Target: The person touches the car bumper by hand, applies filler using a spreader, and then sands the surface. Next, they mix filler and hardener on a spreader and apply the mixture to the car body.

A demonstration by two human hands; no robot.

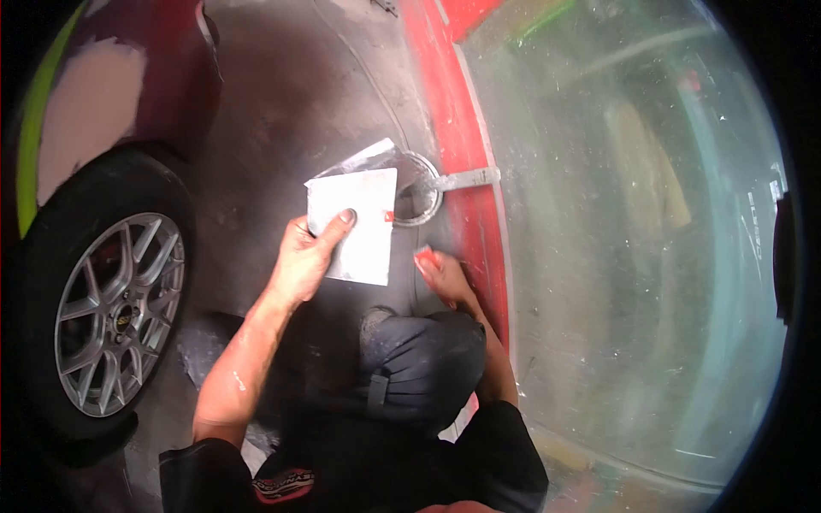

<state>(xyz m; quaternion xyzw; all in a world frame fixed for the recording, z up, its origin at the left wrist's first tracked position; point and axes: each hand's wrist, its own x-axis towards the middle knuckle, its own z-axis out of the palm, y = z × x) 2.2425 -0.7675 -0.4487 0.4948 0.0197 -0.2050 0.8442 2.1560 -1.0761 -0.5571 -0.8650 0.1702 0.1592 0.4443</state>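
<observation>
My left hand (310,252) grips a flat white board (366,239), its thumb on top and its fingers hidden underneath. The board has a small red mark at its right edge. Just beyond it shows a silvery sheet (363,161), partly covered by the board. A round open can (438,205) stands on the floor behind the board's right side. Across its rim lies a flat metal strip (470,179) pointing right. My right hand (448,278), lower and to the right, is closed around a small red object (427,258); its kind cannot be made out.
At left is a car wheel (124,316) under dark red bodywork (180,77) with a pinkish patch (94,107). A red frame (453,111) with a large cloudy panel (624,239) runs along the right. A thin cable (368,73) crosses the floor.
</observation>
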